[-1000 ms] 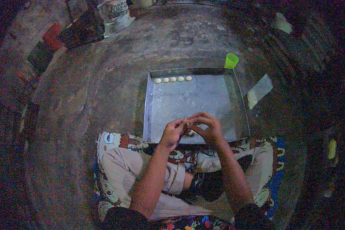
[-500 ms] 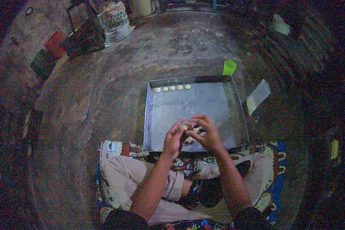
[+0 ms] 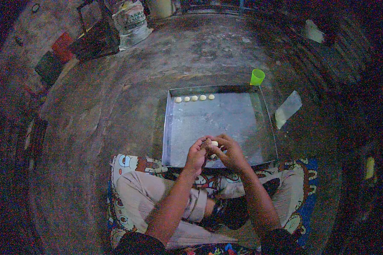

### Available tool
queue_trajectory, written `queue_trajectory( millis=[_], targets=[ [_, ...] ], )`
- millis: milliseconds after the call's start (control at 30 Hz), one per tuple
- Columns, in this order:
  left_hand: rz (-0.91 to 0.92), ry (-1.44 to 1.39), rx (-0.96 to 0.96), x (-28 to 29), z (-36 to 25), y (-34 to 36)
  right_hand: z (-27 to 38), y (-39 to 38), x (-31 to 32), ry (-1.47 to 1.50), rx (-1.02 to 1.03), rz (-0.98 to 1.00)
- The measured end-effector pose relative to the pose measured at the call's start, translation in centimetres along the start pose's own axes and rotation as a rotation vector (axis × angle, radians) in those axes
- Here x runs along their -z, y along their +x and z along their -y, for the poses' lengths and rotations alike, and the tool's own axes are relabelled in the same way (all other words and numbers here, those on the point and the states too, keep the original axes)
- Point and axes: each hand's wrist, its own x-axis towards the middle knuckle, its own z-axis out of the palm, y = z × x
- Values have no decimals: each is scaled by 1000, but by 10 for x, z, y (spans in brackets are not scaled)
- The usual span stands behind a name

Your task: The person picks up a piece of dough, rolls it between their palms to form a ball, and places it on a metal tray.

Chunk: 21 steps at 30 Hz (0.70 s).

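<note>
Tray [image 3: 225, 121] rim raised all round; bare metal spans centre toward 12 o'clock. Five balls [image 3: 195, 98] near rim at 11; cup [image 3: 257, 77] outside at 1. Dough [image 3: 215, 144] at 10 o'clock of right hand [image 3: 233, 156], finger-gripped; left hand [image 3: 196, 156] adjoins, grip indeterminable.

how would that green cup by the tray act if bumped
The green cup would probably tip easily, since its base looks narrower than its mouth. It is likely light, judging by its thin, plastic-looking wall. Once down, its round sides could roll.
</note>
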Motion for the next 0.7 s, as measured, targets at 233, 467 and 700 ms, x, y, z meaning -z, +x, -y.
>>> queue_trajectory(
  millis=[233, 467, 700],
  targets=[
    [-273, 167, 46, 2, 1, 1, -13, -2, -7, 310, -116, -98],
    [-285, 49, 86, 0, 1, 1, 0, 0, 19, 962, -385, -193],
    [-151, -107, 126, 3, -3, 0, -33, 6, -7, 596, -65, -210]
  ],
)
